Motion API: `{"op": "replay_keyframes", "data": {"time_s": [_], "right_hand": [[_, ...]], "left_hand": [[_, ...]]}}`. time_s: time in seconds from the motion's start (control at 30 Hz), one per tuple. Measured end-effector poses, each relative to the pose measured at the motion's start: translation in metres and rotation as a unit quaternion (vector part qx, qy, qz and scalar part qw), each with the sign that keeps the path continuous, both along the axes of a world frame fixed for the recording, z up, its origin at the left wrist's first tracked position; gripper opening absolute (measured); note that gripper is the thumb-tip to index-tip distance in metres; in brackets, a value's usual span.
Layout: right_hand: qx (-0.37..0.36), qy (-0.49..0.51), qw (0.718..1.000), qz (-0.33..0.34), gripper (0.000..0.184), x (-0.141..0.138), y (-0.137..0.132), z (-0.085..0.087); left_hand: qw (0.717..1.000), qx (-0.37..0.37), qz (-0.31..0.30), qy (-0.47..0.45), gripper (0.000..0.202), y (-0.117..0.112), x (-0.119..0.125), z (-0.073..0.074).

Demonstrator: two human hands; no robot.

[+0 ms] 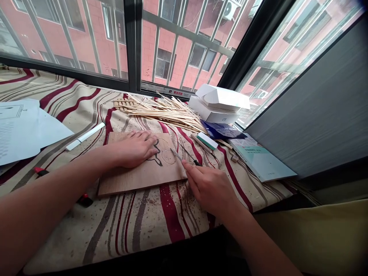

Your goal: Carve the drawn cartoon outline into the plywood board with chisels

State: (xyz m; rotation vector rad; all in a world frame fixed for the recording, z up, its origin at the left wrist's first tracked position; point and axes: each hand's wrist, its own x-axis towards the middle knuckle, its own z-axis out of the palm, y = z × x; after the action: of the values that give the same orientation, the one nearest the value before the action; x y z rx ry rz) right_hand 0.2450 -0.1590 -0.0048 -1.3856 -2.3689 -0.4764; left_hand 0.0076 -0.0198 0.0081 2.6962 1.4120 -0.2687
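Observation:
My left hand [135, 147] lies flat on a wooden board [120, 180], fingers stretched out and pressing its upper part. Dark outlines and a light rounded carved line [169, 156] show on the board beside those fingertips. Closed around a slim metal carving tool [176, 154], my right hand [212, 188] is at the board's right edge. The tool's tip meets the wood near the carved line; its handle is hidden in my grip. Just beyond the right hand, a thin tool with a black handle [197, 163] rests on the striped cloth.
Thin wooden sticks [169, 111] lie piled by the window, next to a white box [215, 109]. At right are a green-and-white eraser [207, 140] and a book [258, 157]. Paper sheets [25, 130] and a white strip [85, 136] lie left. A red-and-black tool [85, 200] is partly under my left arm.

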Motion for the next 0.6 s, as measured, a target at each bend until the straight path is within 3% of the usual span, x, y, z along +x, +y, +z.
{"op": "replay_keyframes", "data": {"time_s": [0.43,0.6], "right_hand": [[0.001,0.027,0.999,-0.041,0.040,-0.0046,-0.0015,-0.0100],[-0.069,0.019,0.995,-0.071,0.043,-0.0064,0.0016,-0.0077]], "left_hand": [[1.000,-0.002,-0.002,-0.002,0.066,0.0016,0.0002,-0.0013],[1.000,-0.007,0.006,-0.001,0.066,0.0003,0.0016,0.0002]]}}
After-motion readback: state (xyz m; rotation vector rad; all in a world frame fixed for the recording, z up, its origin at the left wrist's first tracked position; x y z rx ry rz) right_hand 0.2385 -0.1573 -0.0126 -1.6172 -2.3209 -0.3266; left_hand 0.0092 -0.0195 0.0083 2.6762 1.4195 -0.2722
